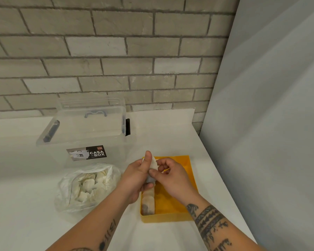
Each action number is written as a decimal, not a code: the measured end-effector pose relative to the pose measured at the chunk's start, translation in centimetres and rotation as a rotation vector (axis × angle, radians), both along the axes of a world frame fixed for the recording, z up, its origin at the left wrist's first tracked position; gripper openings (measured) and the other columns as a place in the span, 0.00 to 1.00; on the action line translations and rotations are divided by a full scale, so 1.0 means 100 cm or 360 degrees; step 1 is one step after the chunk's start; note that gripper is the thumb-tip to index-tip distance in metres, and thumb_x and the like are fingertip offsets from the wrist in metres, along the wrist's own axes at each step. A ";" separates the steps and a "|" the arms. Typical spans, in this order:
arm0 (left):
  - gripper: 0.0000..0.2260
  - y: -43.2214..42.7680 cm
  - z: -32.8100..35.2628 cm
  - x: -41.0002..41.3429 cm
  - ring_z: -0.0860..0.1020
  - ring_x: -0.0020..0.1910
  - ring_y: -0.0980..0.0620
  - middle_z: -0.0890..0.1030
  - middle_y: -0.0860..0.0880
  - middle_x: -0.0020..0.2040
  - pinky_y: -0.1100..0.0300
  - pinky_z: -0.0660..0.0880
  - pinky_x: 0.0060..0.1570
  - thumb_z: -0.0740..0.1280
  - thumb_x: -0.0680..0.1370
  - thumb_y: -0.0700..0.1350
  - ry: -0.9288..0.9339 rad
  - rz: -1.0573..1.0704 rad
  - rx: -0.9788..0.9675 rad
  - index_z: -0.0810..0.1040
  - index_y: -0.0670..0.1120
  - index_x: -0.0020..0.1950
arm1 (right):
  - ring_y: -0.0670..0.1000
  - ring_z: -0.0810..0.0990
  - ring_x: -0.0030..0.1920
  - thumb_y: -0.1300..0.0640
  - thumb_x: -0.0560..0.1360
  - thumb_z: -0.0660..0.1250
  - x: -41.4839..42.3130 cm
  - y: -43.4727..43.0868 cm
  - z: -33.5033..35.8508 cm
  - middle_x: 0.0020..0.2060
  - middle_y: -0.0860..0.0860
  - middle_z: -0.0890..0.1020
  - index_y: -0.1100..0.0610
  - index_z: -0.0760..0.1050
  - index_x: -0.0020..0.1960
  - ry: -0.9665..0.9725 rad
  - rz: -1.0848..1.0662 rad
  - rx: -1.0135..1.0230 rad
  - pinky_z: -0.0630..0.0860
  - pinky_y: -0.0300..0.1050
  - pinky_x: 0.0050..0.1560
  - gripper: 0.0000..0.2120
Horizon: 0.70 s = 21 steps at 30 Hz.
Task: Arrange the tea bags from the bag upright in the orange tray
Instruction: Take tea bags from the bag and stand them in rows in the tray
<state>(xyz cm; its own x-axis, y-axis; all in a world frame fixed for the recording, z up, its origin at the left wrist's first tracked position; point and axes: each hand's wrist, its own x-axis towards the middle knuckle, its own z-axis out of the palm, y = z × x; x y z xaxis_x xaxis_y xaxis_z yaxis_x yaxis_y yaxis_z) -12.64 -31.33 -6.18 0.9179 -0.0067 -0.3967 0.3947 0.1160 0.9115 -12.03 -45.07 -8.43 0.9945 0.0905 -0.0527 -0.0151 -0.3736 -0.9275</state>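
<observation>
Plastic bag (87,185) left of my left hand (136,178), which grips a tea-bag stack (153,166); right hand (172,176) pinches it too. Orange tray (178,201) beneath both, row (148,201) along its left wall. Mid-placement, I'd say; next: lower stack upright against row.

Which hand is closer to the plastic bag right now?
Left. The left hand, gripping tea bags, is just right of the plastic bag; the right hand, pinching them, is farther off, over the orange tray.
</observation>
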 end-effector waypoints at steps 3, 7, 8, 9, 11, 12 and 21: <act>0.30 -0.006 0.000 0.000 0.80 0.32 0.54 0.83 0.52 0.33 0.57 0.80 0.38 0.61 0.73 0.71 0.0016 -0.0042 0.0022 0.80 0.44 0.52 | 0.43 0.79 0.41 0.47 0.72 0.76 0.000 -0.004 -0.001 0.41 0.44 0.81 0.48 0.78 0.47 -0.0007 -0.0106 -0.0004 0.76 0.34 0.41 0.10; 0.17 -0.006 0.003 -0.001 0.85 0.46 0.47 0.87 0.43 0.50 0.55 0.84 0.43 0.66 0.82 0.54 0.0029 -0.0142 -0.0127 0.80 0.42 0.60 | 0.44 0.80 0.38 0.46 0.72 0.76 0.003 -0.013 -0.004 0.37 0.46 0.83 0.52 0.79 0.41 -0.0010 -0.0176 -0.0012 0.78 0.40 0.41 0.10; 0.12 -0.006 0.002 -0.001 0.86 0.48 0.46 0.86 0.42 0.51 0.55 0.84 0.42 0.67 0.82 0.48 0.0013 -0.0156 -0.0150 0.79 0.42 0.61 | 0.43 0.80 0.37 0.47 0.72 0.75 0.003 -0.015 -0.004 0.36 0.46 0.83 0.52 0.79 0.41 -0.0007 -0.0191 -0.0007 0.77 0.38 0.39 0.10; 0.10 -0.006 0.001 -0.002 0.86 0.51 0.44 0.86 0.42 0.52 0.56 0.83 0.42 0.68 0.81 0.42 -0.0012 -0.0166 -0.0144 0.79 0.42 0.62 | 0.43 0.80 0.36 0.47 0.73 0.75 0.004 -0.017 -0.004 0.36 0.46 0.83 0.52 0.80 0.41 -0.0009 -0.0205 -0.0002 0.76 0.36 0.38 0.10; 0.11 -0.006 -0.004 -0.001 0.85 0.54 0.43 0.86 0.42 0.55 0.57 0.83 0.41 0.68 0.81 0.38 -0.0089 -0.0155 -0.0048 0.79 0.44 0.63 | 0.45 0.79 0.37 0.49 0.74 0.74 0.006 -0.020 -0.003 0.36 0.47 0.83 0.54 0.80 0.42 -0.0017 -0.0224 0.0027 0.75 0.35 0.38 0.09; 0.12 -0.005 -0.005 -0.001 0.85 0.54 0.43 0.86 0.43 0.55 0.57 0.82 0.41 0.68 0.80 0.38 -0.0124 -0.0128 0.0015 0.79 0.45 0.63 | 0.47 0.80 0.38 0.50 0.75 0.74 0.006 -0.021 -0.002 0.37 0.49 0.83 0.55 0.81 0.43 -0.0007 -0.0219 0.0072 0.76 0.37 0.40 0.09; 0.11 -0.001 -0.008 0.003 0.85 0.48 0.50 0.86 0.45 0.53 0.60 0.80 0.39 0.72 0.79 0.40 -0.0275 -0.0032 0.0108 0.81 0.46 0.61 | 0.44 0.84 0.41 0.52 0.75 0.75 0.007 -0.027 0.004 0.41 0.47 0.87 0.53 0.84 0.48 0.0062 -0.0109 0.0260 0.80 0.39 0.44 0.05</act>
<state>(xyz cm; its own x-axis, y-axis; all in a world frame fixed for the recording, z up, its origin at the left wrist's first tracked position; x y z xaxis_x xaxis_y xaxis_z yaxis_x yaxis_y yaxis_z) -12.32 -31.47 -6.96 0.9724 -0.0045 -0.2333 0.2332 0.0459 0.9713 -11.33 -47.80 -8.03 0.9961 0.0329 -0.0813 -0.0724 -0.2146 -0.9740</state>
